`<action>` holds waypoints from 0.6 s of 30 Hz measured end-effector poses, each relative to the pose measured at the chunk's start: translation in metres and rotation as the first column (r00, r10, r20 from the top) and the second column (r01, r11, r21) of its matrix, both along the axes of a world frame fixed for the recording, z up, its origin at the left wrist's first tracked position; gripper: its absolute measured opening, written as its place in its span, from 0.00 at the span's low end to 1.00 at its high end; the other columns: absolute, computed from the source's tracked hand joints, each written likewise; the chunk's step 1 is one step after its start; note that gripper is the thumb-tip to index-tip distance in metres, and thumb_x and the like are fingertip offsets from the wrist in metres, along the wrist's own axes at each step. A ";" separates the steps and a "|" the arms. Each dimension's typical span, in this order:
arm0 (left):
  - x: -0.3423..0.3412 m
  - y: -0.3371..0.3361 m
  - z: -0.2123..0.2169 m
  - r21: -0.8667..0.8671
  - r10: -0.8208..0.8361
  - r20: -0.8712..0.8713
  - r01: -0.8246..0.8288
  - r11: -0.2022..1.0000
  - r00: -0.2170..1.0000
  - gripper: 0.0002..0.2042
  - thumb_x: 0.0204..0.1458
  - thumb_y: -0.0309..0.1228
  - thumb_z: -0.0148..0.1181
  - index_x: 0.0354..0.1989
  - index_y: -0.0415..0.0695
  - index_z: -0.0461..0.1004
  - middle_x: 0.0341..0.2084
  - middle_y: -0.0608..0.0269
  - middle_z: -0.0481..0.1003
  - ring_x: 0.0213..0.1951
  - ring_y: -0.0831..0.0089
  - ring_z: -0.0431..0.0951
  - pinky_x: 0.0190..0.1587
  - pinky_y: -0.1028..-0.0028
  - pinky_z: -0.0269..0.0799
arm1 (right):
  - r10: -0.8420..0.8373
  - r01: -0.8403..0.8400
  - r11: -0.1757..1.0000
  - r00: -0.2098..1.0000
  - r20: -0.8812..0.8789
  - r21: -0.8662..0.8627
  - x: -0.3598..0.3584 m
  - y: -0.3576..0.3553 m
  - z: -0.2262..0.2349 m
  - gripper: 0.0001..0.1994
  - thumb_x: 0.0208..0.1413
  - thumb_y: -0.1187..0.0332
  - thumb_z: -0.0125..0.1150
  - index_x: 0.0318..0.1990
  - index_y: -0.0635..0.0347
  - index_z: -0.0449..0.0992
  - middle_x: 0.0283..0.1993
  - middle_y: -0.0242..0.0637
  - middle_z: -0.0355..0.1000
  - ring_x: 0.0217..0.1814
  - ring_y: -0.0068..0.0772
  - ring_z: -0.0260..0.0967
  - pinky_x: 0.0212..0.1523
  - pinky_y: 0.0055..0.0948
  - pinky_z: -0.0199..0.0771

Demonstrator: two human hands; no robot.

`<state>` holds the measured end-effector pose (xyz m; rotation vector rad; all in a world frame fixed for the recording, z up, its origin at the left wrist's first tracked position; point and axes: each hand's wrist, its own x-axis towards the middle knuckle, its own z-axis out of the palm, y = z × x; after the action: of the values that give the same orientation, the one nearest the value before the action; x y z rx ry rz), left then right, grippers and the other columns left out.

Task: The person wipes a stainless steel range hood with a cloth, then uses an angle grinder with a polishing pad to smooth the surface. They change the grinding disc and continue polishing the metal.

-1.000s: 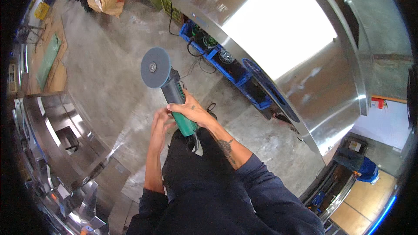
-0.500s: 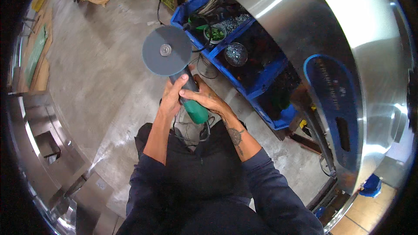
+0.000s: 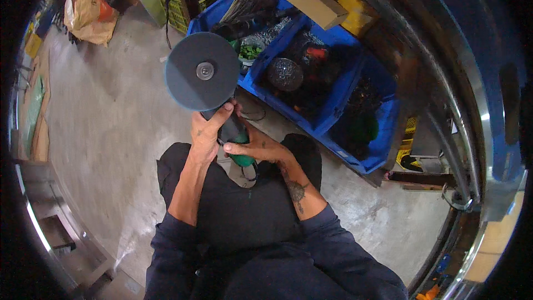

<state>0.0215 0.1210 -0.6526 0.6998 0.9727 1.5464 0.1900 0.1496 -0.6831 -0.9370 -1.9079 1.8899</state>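
Observation:
A green and black angle grinder (image 3: 234, 133) is held in front of me over my lap, its large grey disc (image 3: 186, 86) facing up with a round metal nut at its centre. My left hand (image 3: 206, 133) grips the grinder's neck just below the disc, thumb laid along the top. Lower down, my right hand (image 3: 256, 143) is wrapped round the green body from the right, its thumb across the top. The fingers under the tool are mostly hidden. A dark cord loops at the tool's rear end.
Blue bins (image 3: 322, 129) with metal bits, a wire-like bundle and a round container (image 3: 285, 74) stand ahead right. A cardboard box (image 3: 308, 1) lies over their back edge. Shiny curved metal (image 3: 411, 28) fills the right side. A paper bag (image 3: 91, 8) rests on the concrete floor, far left.
The view has shifted, showing more of the bins and the cardboard box. The grinder's disc appears larger and further left; both hands keep their hold, the right one slightly lower on the body.

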 end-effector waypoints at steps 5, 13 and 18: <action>-0.006 -0.009 -0.012 0.055 -0.127 0.282 0.116 0.992 0.951 0.26 0.63 0.43 0.53 0.62 0.35 0.66 0.52 0.47 0.76 0.51 0.55 0.80 0.56 0.57 0.77 | -0.041 0.027 0.975 0.997 -0.059 -0.221 0.002 -0.006 0.021 0.51 0.54 0.44 0.73 0.74 0.71 0.53 0.62 0.48 0.69 0.54 0.36 0.76 0.60 0.36 0.74; -0.015 -0.034 -0.039 -0.001 0.052 0.735 -0.076 0.997 0.676 0.17 0.67 0.47 0.48 0.44 0.48 0.78 0.42 0.62 0.80 0.46 0.61 0.78 0.54 0.63 0.72 | -0.267 0.153 0.862 0.947 -0.177 -0.483 -0.003 -0.051 0.019 0.21 0.63 0.57 0.67 0.55 0.63 0.73 0.38 0.39 0.79 0.31 0.33 0.81 0.32 0.29 0.83; -0.015 -0.009 -0.052 0.088 -0.170 0.603 0.146 0.985 0.779 0.41 0.66 0.68 0.32 0.63 0.40 0.70 0.50 0.52 0.79 0.52 0.58 0.80 0.61 0.58 0.74 | -0.224 0.113 0.892 0.952 -0.210 -0.438 -0.007 -0.038 0.008 0.20 0.63 0.54 0.62 0.46 0.65 0.76 0.33 0.42 0.78 0.28 0.35 0.80 0.29 0.35 0.84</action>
<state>0.0063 0.1118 -0.7050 0.2522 0.3832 1.4971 0.1830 0.1116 -0.6748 -0.8856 -1.2495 2.2330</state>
